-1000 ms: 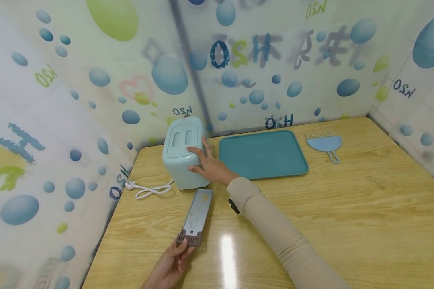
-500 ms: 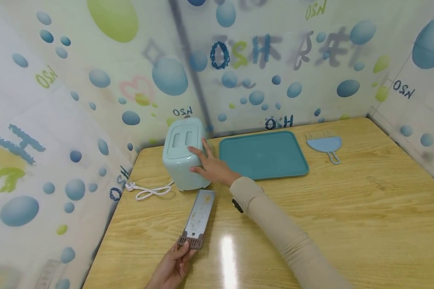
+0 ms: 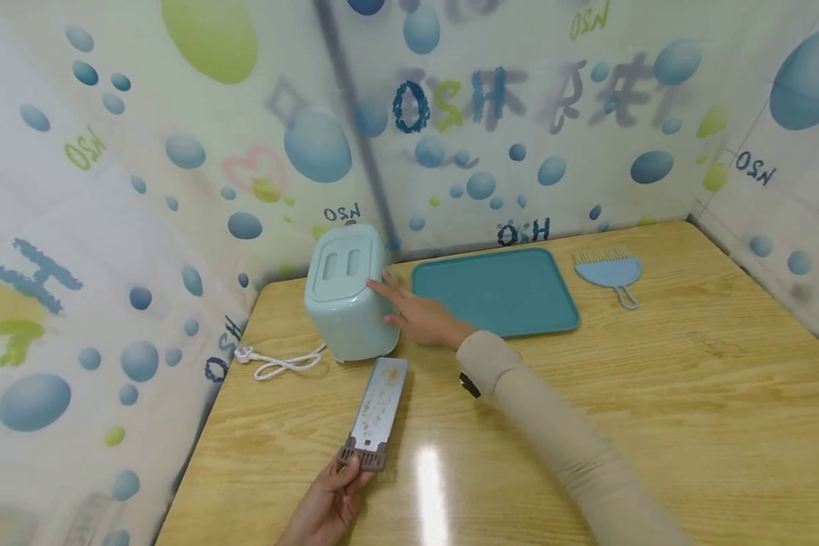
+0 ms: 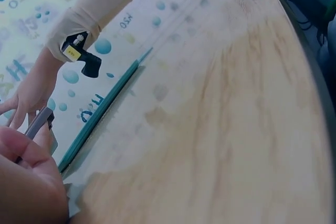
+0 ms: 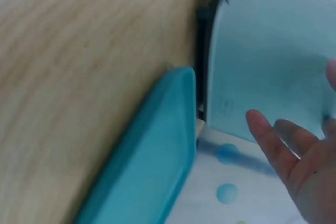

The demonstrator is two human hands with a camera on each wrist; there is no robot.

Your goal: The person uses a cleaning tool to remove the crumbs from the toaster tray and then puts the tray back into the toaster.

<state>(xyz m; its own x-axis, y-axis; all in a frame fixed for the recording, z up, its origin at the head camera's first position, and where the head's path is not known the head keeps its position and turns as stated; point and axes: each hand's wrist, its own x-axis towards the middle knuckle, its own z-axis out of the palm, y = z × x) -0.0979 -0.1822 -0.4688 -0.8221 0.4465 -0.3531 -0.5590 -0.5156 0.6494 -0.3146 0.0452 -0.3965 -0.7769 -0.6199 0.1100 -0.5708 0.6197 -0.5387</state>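
My left hand (image 3: 329, 500) pinches the brown slotted handle of a toaster's crumb tray (image 3: 381, 402) between thumb and fingers. Yellowish crumbs dot the tray's flat silver metal, and its far end points at the toaster's foot. A pale mint toaster (image 3: 349, 318) with a lid over its top stands at the back left. Beside its right side is my right hand (image 3: 426, 318), fingers spread and extended. In the right wrist view those fingers (image 5: 273, 142) overlap the toaster's side wall. The left wrist view shows only the handle's edge past my left hand (image 4: 31, 177).
A teal serving tray (image 3: 494, 292) lies right of the toaster, near the patterned wall. Farther right are a small blue dustpan-like scoop (image 3: 610, 271) and, along its top, a row of pale bristles. The toaster's white cord and plug (image 3: 280, 362) lie on the wooden table's left.
My right hand has slid right, its fingers drawing back from the toaster's lid and front edge. My left hand has tilted the crumb tray slightly, so more crumbs show.
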